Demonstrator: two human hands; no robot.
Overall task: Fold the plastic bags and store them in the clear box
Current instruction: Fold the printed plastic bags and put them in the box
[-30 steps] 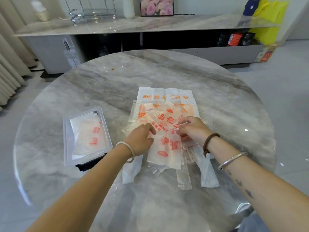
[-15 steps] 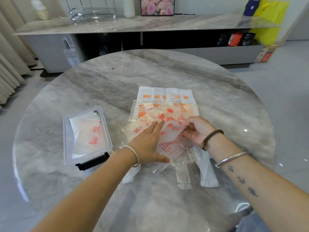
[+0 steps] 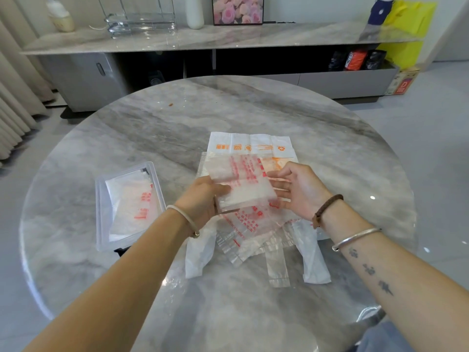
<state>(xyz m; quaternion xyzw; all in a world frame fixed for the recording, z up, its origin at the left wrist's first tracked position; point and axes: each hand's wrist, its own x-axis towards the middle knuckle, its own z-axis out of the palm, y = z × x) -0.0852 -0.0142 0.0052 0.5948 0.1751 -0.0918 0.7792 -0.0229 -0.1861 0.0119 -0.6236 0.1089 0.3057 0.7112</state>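
Centre of frame: the left hand point(image 3: 203, 196) holds a folded bag point(image 3: 243, 184), a clear packet with red print, raised above the worktop point(image 3: 177, 128). Grip of the left hand: clenched on the packet's lower left edge, thumb on top, fingers beneath. The packet is tilted, its far end higher in the frame.

The right hand point(image 3: 302, 189) is just right of centre, palm turned toward the packet. Grip of the right hand: released, fingers straight, their tips at the packet's right edge. Whether they press it or only touch it cannot be told.

Under both hands lies a pile point(image 3: 253, 229) of unfolded bags, spread flat on the worktop with handles trailing toward the lower edge of the frame. A white bag point(image 3: 251, 144) with orange print shows at the pile's upper end.

Left of centre stands the box point(image 3: 101, 199), open at the top and well apart from the pile. It contains 1 stored bag point(image 3: 129, 199), folded flat, red print facing up. A black latch point(image 3: 121, 251) shows at its lower end.

The left wrist carries 1 pale bangle point(image 3: 187, 219). The right wrist carries a brown cord point(image 3: 327, 207) and a silver bangle point(image 3: 355, 237).

Across the top of the frame runs a sideboard point(image 3: 228, 34) bearing a flower picture point(image 3: 237, 10).
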